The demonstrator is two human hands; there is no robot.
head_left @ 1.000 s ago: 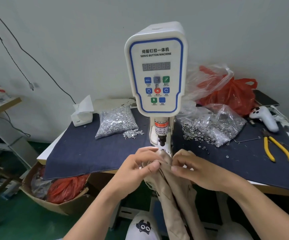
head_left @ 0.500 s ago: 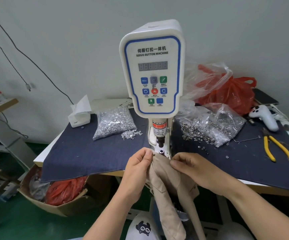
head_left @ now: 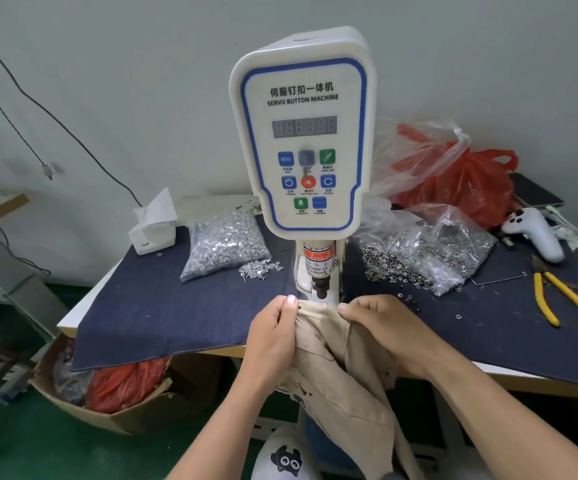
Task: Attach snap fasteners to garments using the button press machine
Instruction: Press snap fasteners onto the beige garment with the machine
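Note:
A white servo button machine (head_left: 301, 143) stands at the middle of the table, its black punch (head_left: 321, 284) pointing down. Under the punch lies the top edge of a beige garment (head_left: 341, 382), the rest of which hangs off the table front. My left hand (head_left: 273, 337) pinches that edge left of the punch, beside a small brass snap (head_left: 300, 306). My right hand (head_left: 381, 327) pinches the edge right of the punch. The edge is stretched flat between both hands.
A bag of silver fasteners (head_left: 225, 245) lies left of the machine and another bag (head_left: 432, 247) right of it, on dark blue cloth (head_left: 163, 313). Yellow pliers (head_left: 564, 301), a white controller (head_left: 533, 233) and red bags (head_left: 460, 181) lie right. A cardboard box (head_left: 114, 393) stands below left.
Both hands have drawn apart and spread the garment's edge flat under the punch. The bunched fabric is now taut between them.

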